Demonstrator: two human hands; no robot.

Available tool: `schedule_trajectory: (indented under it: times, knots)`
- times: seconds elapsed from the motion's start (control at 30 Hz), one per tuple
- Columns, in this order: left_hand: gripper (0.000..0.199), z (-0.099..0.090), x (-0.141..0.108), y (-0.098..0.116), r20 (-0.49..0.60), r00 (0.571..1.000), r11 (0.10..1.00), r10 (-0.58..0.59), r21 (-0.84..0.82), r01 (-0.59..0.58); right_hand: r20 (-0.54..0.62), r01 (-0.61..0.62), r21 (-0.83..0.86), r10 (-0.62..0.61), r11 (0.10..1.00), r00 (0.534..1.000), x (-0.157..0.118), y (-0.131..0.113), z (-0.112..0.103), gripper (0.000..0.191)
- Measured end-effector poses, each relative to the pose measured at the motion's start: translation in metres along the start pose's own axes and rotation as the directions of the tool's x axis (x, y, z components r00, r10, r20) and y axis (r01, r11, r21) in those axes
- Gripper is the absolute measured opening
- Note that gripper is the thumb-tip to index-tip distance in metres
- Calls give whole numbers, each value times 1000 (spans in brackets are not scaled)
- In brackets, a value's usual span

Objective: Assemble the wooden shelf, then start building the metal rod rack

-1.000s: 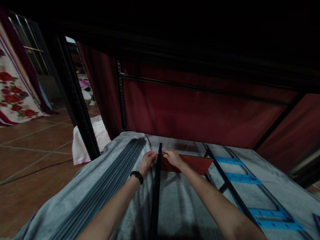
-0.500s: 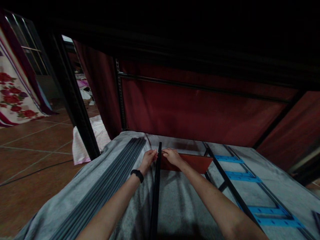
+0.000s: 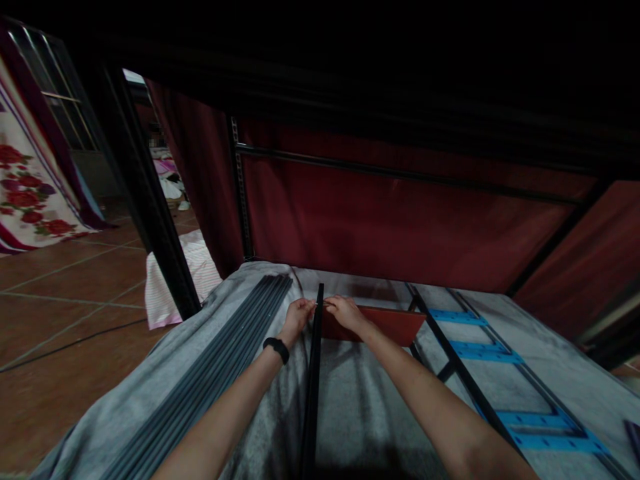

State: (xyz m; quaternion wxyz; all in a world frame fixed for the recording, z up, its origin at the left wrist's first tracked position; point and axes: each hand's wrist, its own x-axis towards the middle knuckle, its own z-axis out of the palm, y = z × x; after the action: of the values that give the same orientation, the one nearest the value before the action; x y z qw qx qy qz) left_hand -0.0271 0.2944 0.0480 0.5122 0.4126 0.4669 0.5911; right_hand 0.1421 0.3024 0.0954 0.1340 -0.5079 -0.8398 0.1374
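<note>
A black metal bar (image 3: 313, 373) stands on edge, running away from me between my hands. Near its far end, my left hand (image 3: 298, 319) pinches at its left side, where a tiny bright bit shows at the fingertips, too small to name. On the opposite side my right hand (image 3: 345, 315) is closed in a pinch close to the bar; what the fingers grip is too small to make out. A reddish-brown board (image 3: 387, 325) spans from the bar to a second black bar (image 3: 440, 333), partly behind my right hand.
A bundle of grey rods (image 3: 220, 367) lies left on the grey blanket (image 3: 115, 420). To the right, black rails carry several blue brackets (image 3: 485, 352). A dark bed frame post (image 3: 173, 267) rises at left, a low dark structure hangs overhead, and a maroon curtain (image 3: 400, 227) closes the back.
My left hand and wrist have shifted very slightly right, closer to the bar. My right hand stays nearly where it was; the bar and board have not moved.
</note>
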Motion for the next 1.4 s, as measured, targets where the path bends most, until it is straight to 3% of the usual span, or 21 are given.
schedule_trajectory:
  times: [0.17, 0.3, 0.63, 1.4]
  knots:
    - [31, 2, -2, 4, 18, 999, 999, 42, -17, -41, 2, -1, -3, 1, 1000, 1000, 0, 0, 0, 35]
    - [39, 1, -6, 4, 12, 1000, 999, 23, -31, -22, -3, -3, -3, 3, 1000, 1000, 0, 0, 0, 36]
    - [31, 4, 0, 4, 4, 1000, 999, 29, -18, -29, -7, -8, -4, 8, 1000, 1000, 1, 0, 2, 36]
    - [38, 5, 0, 5, 37, 999, 1000, 4, 15, -5, -2, -6, -12, 6, 1000, 1000, 1, 1, 2, 36]
